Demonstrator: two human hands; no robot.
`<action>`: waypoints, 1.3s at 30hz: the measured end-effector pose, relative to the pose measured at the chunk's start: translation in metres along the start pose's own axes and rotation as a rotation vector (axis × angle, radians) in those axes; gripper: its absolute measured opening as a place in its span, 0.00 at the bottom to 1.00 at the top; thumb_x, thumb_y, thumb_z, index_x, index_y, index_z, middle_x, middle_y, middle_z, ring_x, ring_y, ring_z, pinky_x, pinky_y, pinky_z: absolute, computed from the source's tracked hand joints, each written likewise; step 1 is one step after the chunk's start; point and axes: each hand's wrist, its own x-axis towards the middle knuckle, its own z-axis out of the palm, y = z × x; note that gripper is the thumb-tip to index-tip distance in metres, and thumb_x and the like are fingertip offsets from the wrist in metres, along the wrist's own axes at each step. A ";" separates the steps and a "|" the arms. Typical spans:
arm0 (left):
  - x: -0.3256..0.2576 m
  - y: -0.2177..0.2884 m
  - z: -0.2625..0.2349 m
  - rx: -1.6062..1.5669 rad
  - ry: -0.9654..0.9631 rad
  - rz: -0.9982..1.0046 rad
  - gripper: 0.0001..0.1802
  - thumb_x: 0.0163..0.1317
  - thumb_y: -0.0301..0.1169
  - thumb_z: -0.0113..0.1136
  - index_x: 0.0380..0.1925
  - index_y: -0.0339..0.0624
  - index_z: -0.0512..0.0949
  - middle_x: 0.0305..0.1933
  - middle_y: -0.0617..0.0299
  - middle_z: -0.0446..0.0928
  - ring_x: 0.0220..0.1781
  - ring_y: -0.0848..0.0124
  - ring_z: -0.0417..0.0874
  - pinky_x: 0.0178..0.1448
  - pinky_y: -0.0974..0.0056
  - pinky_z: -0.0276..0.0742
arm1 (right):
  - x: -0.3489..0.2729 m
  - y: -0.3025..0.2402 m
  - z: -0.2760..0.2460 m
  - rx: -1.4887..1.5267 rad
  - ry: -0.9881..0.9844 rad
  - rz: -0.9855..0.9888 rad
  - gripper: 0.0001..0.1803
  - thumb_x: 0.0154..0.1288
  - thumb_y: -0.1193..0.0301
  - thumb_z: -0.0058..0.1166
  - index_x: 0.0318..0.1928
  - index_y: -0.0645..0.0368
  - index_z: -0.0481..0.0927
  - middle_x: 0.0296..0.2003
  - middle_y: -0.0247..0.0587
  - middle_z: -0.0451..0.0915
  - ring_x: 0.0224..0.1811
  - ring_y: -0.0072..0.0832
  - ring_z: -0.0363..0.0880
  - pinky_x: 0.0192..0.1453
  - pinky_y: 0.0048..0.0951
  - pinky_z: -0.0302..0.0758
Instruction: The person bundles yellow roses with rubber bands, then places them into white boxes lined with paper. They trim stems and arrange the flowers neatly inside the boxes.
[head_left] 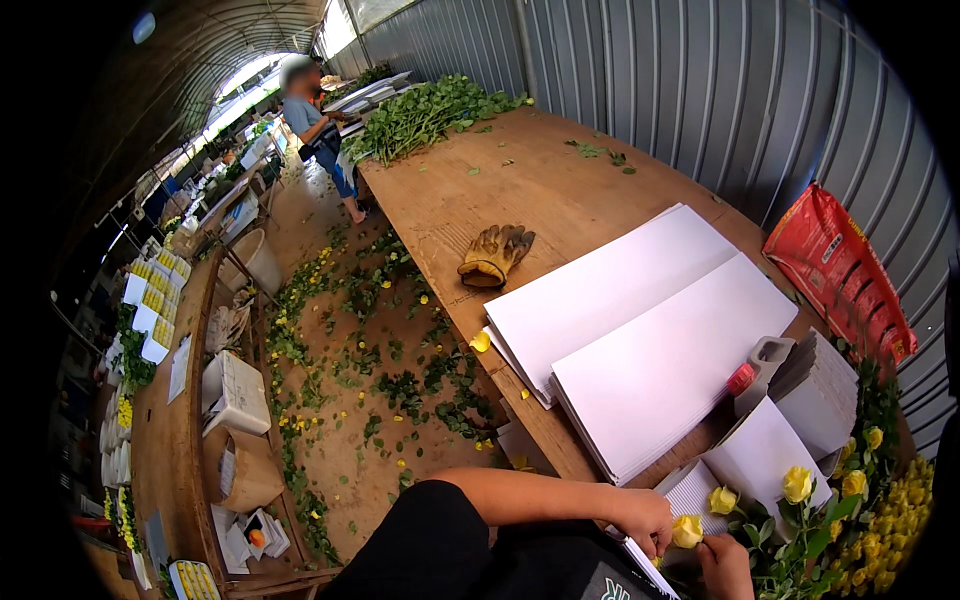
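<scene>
At the lower right, a yellow rose lies between my two hands, over a sheet of white corrugated cardboard. My right hand is closed at the base of its bloom, seemingly around the stem. My left hand is curled against the bloom's left side; what its fingers hold is hidden. Further yellow roses with leafy stems lie just right of my hands. A folded white card stands behind them.
Stacks of white sheets cover the wooden table, beside a stained work glove. A red bag, a grey jug and a cardboard stack stand right. Cut greenery lies far back, near a person. Leaves litter the floor.
</scene>
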 end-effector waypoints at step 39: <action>-0.006 -0.012 -0.013 -0.079 -0.021 -0.084 0.12 0.49 0.37 0.57 0.34 0.48 0.80 0.29 0.58 0.79 0.30 0.65 0.79 0.35 0.64 0.74 | 0.000 0.023 0.039 -0.035 -0.227 0.003 0.24 0.50 0.58 0.57 0.39 0.65 0.68 0.36 0.56 0.69 0.38 0.52 0.69 0.40 0.44 0.68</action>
